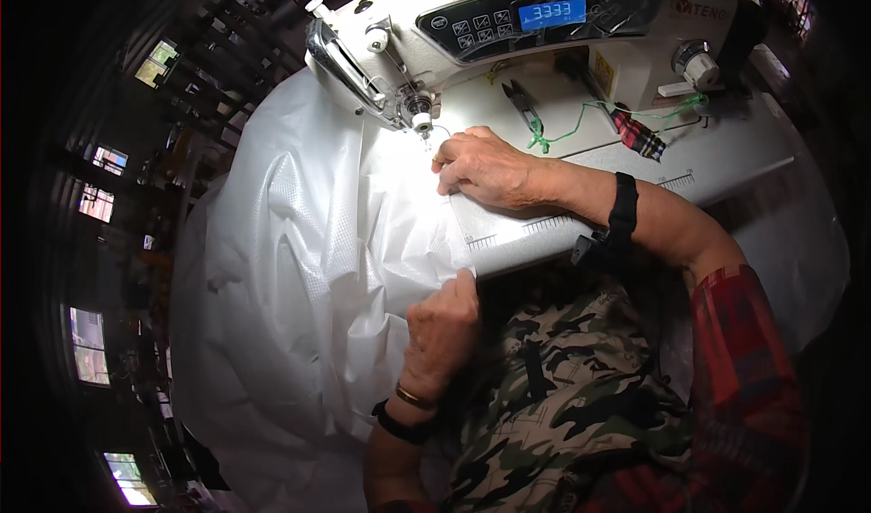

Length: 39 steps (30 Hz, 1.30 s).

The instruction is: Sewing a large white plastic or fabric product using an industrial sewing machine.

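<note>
A large sheet of white, shiny plastic-like fabric (281, 214) lies in folds across the left of the sewing machine (581, 55) and hangs down over the near edge. Close to the brightly lit needle area (423, 130), my right hand (485, 168) pinches the fabric's edge, fingertips together just right of the presser foot. Nearer my body, my left hand (442, 322) grips the same fabric near the table's front edge, its fingers closed. Glare under the lamp hides the seam and the exact needle point.
Small thread snips (519, 105) with green cord lie on the machine bed behind my right hand. Beside them is a tool with a red plaid cloth wrap (637, 134). A ruler scale (544, 225) runs along the table's front. A camouflage apron (562, 395) covers my lap.
</note>
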Each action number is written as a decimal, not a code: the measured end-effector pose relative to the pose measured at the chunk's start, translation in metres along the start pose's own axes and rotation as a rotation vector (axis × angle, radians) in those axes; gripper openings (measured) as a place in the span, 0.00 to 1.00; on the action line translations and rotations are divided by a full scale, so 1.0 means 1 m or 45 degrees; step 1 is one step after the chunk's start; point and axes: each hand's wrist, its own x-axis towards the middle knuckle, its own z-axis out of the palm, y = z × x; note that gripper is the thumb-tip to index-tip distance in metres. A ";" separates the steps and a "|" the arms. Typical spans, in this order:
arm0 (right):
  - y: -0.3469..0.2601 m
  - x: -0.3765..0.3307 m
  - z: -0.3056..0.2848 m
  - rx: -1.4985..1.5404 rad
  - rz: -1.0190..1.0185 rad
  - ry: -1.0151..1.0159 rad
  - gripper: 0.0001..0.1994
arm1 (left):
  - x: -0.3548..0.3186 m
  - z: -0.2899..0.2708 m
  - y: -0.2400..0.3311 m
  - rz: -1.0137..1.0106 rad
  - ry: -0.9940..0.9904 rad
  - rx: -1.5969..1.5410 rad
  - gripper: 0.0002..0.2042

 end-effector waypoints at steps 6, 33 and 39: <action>-0.005 -0.001 0.000 -0.105 -0.028 0.016 0.08 | 0.006 0.000 -0.007 0.060 0.062 0.002 0.02; -0.001 0.003 0.003 -0.203 -0.010 0.106 0.16 | 0.072 0.022 -0.070 -0.066 0.129 -0.001 0.03; 0.001 0.008 0.001 0.479 0.425 0.315 0.18 | 0.068 0.028 -0.071 -0.094 0.241 -0.147 0.05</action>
